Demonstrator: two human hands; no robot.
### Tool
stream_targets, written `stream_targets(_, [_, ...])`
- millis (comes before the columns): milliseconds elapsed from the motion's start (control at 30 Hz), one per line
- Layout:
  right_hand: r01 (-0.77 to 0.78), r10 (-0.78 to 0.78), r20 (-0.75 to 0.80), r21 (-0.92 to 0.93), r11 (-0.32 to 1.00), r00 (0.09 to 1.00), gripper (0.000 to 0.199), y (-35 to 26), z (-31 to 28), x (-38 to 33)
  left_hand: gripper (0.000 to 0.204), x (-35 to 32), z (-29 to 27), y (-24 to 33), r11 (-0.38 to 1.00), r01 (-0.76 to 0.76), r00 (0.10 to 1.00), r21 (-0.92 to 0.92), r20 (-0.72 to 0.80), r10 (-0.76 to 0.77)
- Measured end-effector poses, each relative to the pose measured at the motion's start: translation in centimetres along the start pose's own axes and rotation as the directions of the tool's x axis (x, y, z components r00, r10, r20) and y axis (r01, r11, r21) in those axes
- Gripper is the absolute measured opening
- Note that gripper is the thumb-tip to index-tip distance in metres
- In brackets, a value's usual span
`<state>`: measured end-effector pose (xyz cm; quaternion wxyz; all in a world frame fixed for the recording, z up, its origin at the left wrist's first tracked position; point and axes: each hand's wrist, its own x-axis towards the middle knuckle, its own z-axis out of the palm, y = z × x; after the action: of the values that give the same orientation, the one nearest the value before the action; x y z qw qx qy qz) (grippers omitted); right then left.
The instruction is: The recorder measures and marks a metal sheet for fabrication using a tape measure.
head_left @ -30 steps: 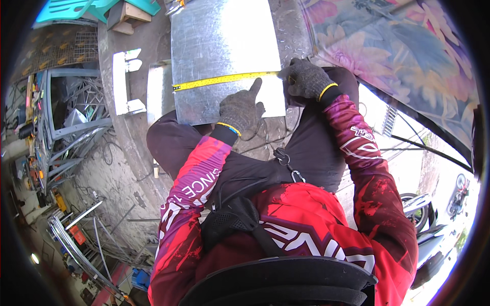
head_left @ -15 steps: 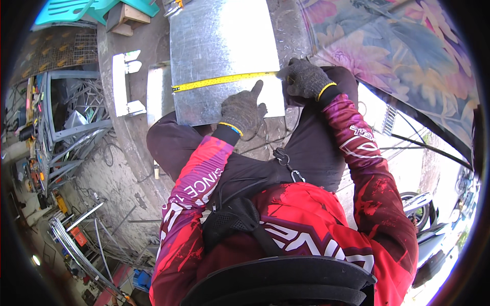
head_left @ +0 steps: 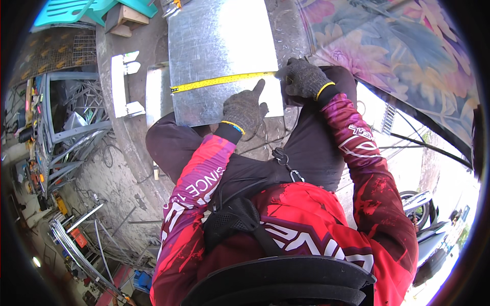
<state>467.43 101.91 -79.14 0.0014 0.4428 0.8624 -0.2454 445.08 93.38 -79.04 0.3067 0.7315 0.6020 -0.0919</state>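
A yellow tape measure blade stretches across a shiny metal sheet in front of me. Its left end lies at the sheet's left edge. My right hand, in a dark knit glove, is closed around the blade's right end, just past the sheet's right edge; the tape's case is hidden there. Also gloved, my left hand rests on the near part of the sheet. One of its fingers points up to just below the blade and the thumb stands apart, while the other fingers are partly hidden.
Cut metal pieces lie left of the sheet. A turquoise plastic chair and a wooden block stand at the far left. Metal frames and scraps crowd the left side. Flowered cloth covers the right.
My left hand has shifted very slightly right relative to the sheet. The right hand keeps its grip at the blade's end, and the tape lies as before.
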Motion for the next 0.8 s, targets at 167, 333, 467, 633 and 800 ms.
stream_targets(167, [-0.044,0.045,0.025,-0.03,0.999,0.999,0.048,-0.19,-0.04,0.09,0.077,0.05,-0.44,0.69,0.999,0.038,0.999,0.022,0.022,-0.038])
stream_targets(333, [-0.015,0.015,0.004,0.007,1.0,1.0,0.048,0.03,0.18,0.14,0.079,-0.15,-0.42,0.74,0.999,0.019,1.0,-0.037,-0.008,-0.019])
stream_targets(467, [-0.01,0.01,-0.004,-0.022,1.0,1.0,0.048,0.02,0.29,0.05,0.082,0.13,-0.15,0.85,0.999,0.028,1.0,-0.032,-0.003,-0.028])
stream_targets(633, [-0.069,0.068,0.04,0.042,0.997,0.997,0.049,-0.14,0.02,0.13,0.082,0.62,0.37,0.99,0.999,0.028,0.999,-0.024,-0.023,-0.029])
stream_targets(800, [-0.039,0.039,0.015,0.02,0.999,0.999,0.046,-0.22,-0.02,0.05,0.08,0.42,0.17,1.04,0.999,-0.026,0.999,-0.048,-0.045,0.024])
